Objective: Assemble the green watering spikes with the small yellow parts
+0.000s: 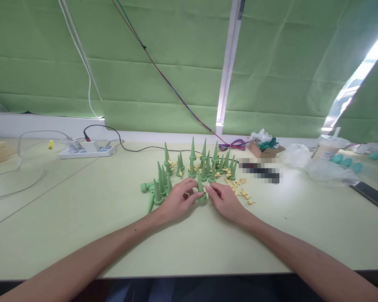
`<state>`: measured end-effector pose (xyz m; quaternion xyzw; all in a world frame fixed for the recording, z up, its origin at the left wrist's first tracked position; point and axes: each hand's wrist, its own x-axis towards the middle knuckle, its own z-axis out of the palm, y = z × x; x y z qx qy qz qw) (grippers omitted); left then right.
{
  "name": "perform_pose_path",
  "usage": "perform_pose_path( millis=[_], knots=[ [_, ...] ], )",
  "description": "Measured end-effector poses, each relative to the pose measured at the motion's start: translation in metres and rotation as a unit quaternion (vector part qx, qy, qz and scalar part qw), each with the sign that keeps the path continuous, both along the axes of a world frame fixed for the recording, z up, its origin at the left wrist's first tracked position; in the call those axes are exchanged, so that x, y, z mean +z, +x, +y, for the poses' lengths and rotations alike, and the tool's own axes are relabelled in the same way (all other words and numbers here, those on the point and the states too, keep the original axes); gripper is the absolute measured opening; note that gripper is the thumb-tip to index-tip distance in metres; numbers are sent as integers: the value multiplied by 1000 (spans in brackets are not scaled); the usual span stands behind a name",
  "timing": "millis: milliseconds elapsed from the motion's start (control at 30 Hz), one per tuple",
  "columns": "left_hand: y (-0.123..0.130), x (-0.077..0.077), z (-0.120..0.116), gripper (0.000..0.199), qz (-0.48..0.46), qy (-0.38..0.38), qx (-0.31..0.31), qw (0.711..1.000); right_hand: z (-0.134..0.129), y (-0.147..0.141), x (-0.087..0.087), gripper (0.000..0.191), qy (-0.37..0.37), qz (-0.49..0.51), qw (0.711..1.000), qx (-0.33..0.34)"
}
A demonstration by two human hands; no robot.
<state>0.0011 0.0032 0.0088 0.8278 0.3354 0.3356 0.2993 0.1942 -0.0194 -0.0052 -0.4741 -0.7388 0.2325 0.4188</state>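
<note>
A green cone-shaped spike (200,188) stands point up on the table, with the thumb and fingers of my left hand (183,197) closed on its base from the left. Just right of that base, the fingers of my right hand (224,199) are pinched together; whatever they hold is hidden. Behind both hands several more green spikes (192,150) stand upright, with small yellow pieces (180,171) on or against some of them. Beside my left wrist a green spike (150,200) lies on its side. Loose yellow pieces (245,193) are scattered beyond my right hand.
A white power strip (87,151) with plugs and cables sits at the back left. Toward the back right are a small cardboard box (264,152), clear plastic bags (296,156) and a lidded cup (327,147). A dark phone-like object (373,196) lies at the right edge.
</note>
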Motion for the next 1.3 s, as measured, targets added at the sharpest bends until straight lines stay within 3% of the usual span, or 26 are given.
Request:
perform_pose_path(
  millis=[400,567,767,1000,1300],
  knots=[
    [0,2,-4,21,-15,10,-6,1000,-2,-1,4,47,-17,16,1000,11],
    [2,1,-4,19,-4,8,24,1000,-2,-2,4,47,-24,39,999,-1],
    [4,4,-5,22,-38,-48,69,996,-3,-2,6,45,-34,91,995,-21],
    [3,6,-4,54,3,-100,41,994,-5,-3,6,45,-31,128,991,0],
    [1,5,-2,56,9,-126,16,992,-8,-3,7,41,-46,112,992,32]
  ],
)
